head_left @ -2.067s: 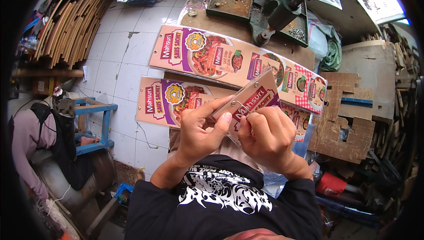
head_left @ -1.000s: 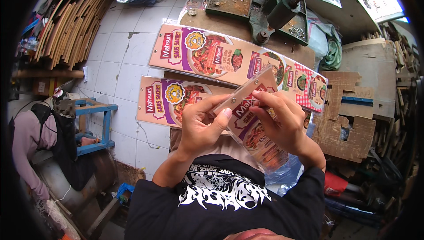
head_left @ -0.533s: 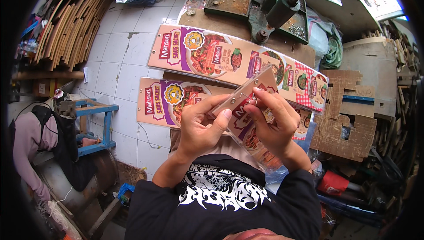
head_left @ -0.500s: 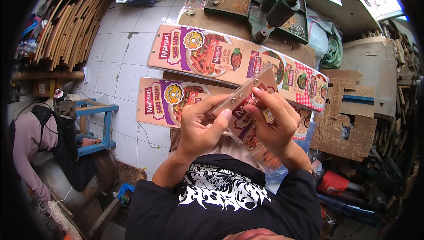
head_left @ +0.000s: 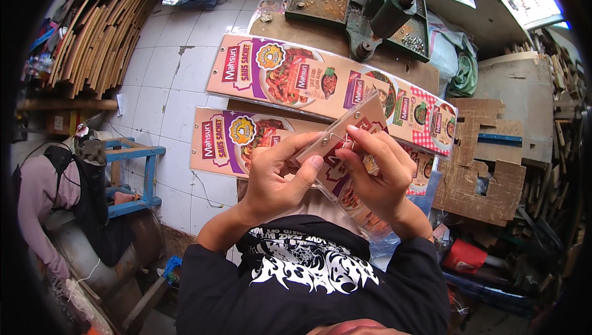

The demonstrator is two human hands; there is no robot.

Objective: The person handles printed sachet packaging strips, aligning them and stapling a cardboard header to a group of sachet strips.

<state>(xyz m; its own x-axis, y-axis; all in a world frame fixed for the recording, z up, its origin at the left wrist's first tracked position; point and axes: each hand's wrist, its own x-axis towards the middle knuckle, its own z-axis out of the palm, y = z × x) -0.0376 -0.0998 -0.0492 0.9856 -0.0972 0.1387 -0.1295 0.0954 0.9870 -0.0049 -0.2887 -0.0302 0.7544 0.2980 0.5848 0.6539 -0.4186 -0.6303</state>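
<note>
Tilted in front of my chest is a long printed strip sign (head_left: 365, 112) with a clear plastic cover and metal eyelets at its end. My left hand (head_left: 277, 171) is closed on its left edge, the thumb lying on the front beside an eyelet (head_left: 325, 142). With thumb and fingertips, my right hand (head_left: 385, 165) pinches a thin, pale, bent wire (head_left: 337, 136) at that eyelet. Whether the wire's end passes through the hole cannot be made out. Two stacks of matching signs lie beyond my hands, a far one (head_left: 246, 91) and a nearer one (head_left: 216, 161).
A green hand press (head_left: 388, 14) with metal trays (head_left: 317, 2) of small parts stands at the bench's far side. Cut brown board (head_left: 481, 193) lies to the right. On the left are a blue stool frame (head_left: 151, 175), stacked board strips (head_left: 102, 39) and a loose wire (head_left: 206, 190) on the tiles.
My right fingers have shifted slightly left at the eyelet, and the wire's bend sits a little lower. My left hand keeps its grip on the sign.
</note>
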